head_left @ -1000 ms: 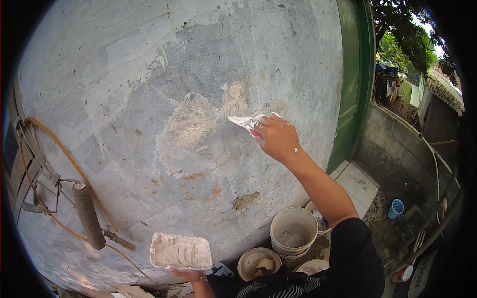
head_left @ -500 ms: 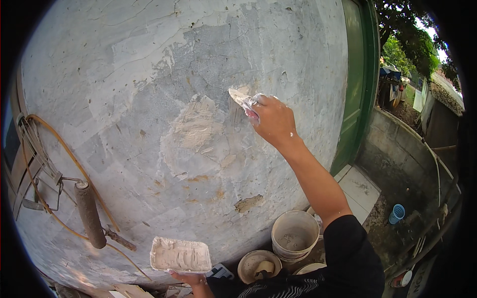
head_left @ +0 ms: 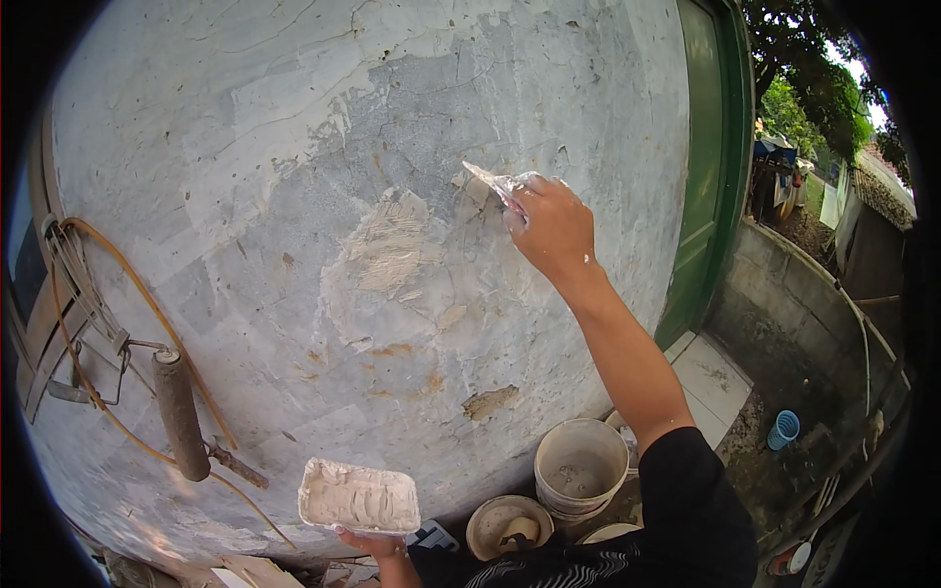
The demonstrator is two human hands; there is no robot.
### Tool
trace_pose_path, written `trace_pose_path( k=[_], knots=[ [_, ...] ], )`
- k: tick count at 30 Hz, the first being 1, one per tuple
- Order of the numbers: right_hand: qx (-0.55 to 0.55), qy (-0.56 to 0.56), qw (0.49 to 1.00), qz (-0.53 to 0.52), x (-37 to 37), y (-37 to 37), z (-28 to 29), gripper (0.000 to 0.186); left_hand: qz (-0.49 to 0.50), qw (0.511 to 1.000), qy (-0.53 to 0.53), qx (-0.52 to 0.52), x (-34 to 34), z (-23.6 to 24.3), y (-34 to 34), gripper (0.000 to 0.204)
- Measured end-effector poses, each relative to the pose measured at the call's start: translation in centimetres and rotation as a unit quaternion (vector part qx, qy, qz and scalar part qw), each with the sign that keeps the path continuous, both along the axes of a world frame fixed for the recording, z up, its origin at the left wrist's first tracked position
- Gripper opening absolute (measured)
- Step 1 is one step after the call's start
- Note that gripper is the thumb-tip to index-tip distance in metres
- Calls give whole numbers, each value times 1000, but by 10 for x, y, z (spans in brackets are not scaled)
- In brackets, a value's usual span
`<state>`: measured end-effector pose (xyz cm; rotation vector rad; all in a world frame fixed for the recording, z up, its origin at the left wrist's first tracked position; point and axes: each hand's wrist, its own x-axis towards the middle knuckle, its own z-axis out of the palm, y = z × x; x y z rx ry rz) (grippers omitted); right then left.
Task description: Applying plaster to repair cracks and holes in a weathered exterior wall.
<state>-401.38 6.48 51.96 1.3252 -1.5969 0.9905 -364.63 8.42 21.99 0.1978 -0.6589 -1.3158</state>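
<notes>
My right hand (head_left: 554,220) is closed round a putty knife (head_left: 482,176) smeared with pale filler, its blade against the upper middle of the wall (head_left: 265,235). Left of the blade, a rough patch of pale filler (head_left: 397,245) covers part of the grey, cracked surface. Low down at the front, my left hand (head_left: 377,542) holds up a rectangular tub (head_left: 359,498) from beneath. Thick pale filler lies in the tub and coats its rim. The left fingers are mostly hidden under it.
Below the wall stand a whitish bucket (head_left: 582,468) and a smaller round container (head_left: 510,525). A paint roller (head_left: 180,416) and a yellowish hose (head_left: 147,294) hang at the left. A green door (head_left: 701,167) borders the wall on the right; a blue plastic cup (head_left: 783,429) lies beyond.
My right hand has shifted slightly right with the putty knife, whose blade is now turned more edge-on. The tub in my left hand has risen a little.
</notes>
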Motion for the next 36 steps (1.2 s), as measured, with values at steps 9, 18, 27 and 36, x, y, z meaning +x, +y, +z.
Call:
trace_pose_path(
  k=[9,18,27,36],
  knots=[
    [40,30,998,27,39,-20,-68,10,-11,1000,-8,1,-4,0,6,75],
    [162,-203,953,158,53,26,-97,22,-14,1000,-16,-18,0,6,12,75],
    [2,-230,970,82,22,13,-60,45,-8,1000,-12,-21,12,2,17,76],
    [51,-70,996,21,57,-15,-80,30,-11,1000,-11,-10,14,-3,16,78]
  ],
)
